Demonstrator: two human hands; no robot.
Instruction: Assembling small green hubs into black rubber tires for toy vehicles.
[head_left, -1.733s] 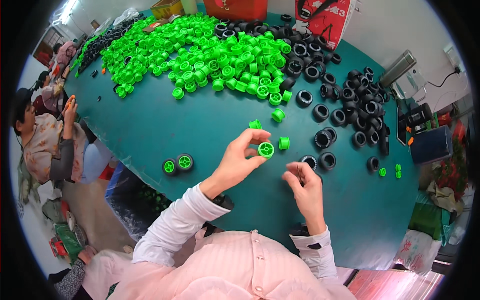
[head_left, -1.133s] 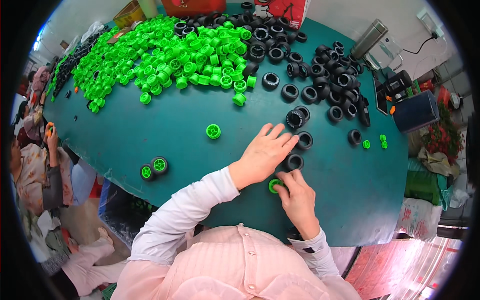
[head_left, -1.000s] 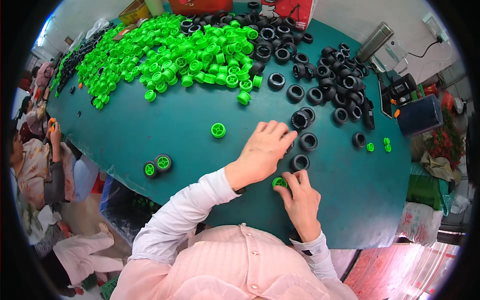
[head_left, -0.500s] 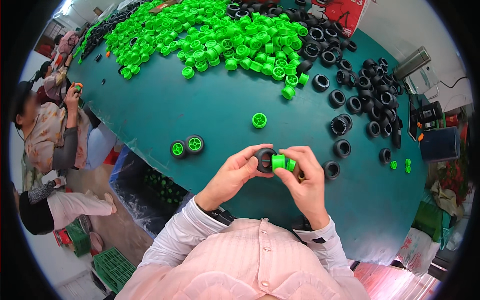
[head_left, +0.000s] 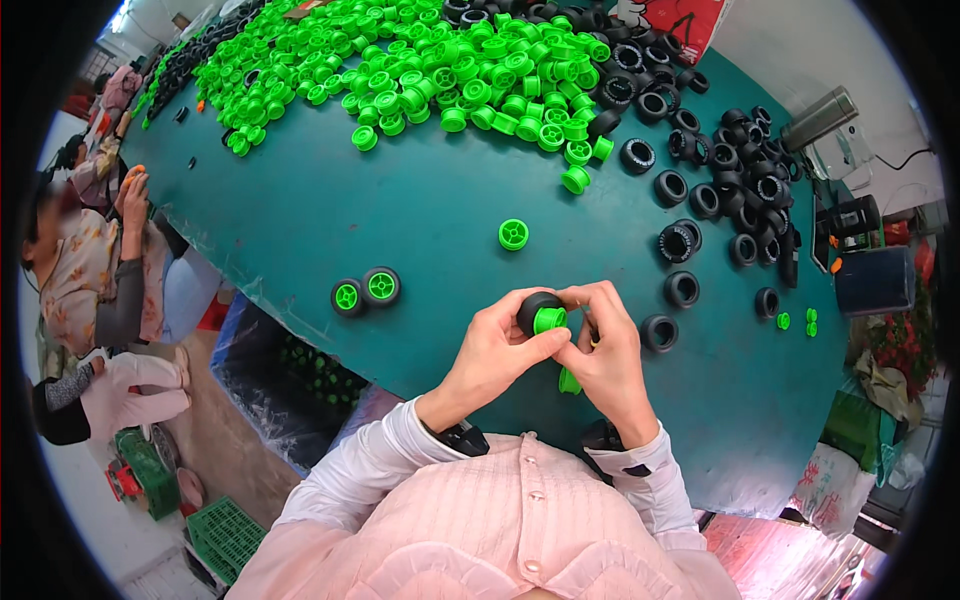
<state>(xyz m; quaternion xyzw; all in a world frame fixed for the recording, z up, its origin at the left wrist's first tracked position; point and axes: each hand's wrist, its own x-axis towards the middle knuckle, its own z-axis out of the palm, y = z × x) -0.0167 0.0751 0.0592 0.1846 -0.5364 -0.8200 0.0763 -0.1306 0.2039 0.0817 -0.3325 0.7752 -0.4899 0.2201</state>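
Over the near part of the table, my left hand (head_left: 495, 348) is closed on a small black tyre (head_left: 533, 306), its thumb against a green wheel rim (head_left: 551, 320). That rim sits partly in the tyre's opening and sticks out toward me. My right hand (head_left: 612, 362) is closed, fingertips on the same rim from the right. Beneath its fingers shows a second green rim (head_left: 569, 382), mostly hidden. Farther off lies a loose green rim (head_left: 513, 235). To the left, two wheels (head_left: 380, 286) with black tyres around green rims rest side by side.
A big heap of green rims (head_left: 400, 85) covers the table's far side. Black tyres (head_left: 681, 290) lie scattered and piled at the right, near a steel flask (head_left: 820, 118). A lined bin (head_left: 270, 380) stands beyond the table's left edge, where other people (head_left: 90, 270) sit.
The green rim, apart from the tyre before, has gone partly into it. My left thumb has moved right onto the rim. The second rim has shifted below my right fingers.
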